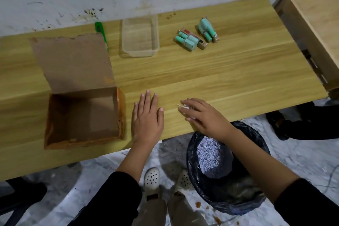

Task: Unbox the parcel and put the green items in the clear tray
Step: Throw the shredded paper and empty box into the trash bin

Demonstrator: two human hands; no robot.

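Note:
The opened cardboard parcel (pixel 82 115) sits at the left of the wooden table, its flap folded back and its inside bare. The clear tray (pixel 140 35) stands at the back with nothing in it. Right of it lie two clusters of green bottles (pixel 187 40) (pixel 206 28), mixed with two small brown-and-red boxes (pixel 200 44). My left hand (pixel 147 117) rests flat on the table beside the parcel, fingers apart. My right hand (pixel 203 115) lies near the front edge with its fingers bent over a few shreds of white paper (pixel 184 107).
A green box cutter (pixel 101 33) lies at the back between parcel flap and tray. A black-lined bin (pixel 227 167) full of shredded paper stands on the floor under my right forearm. A second wooden table (pixel 315 29) adjoins at the right.

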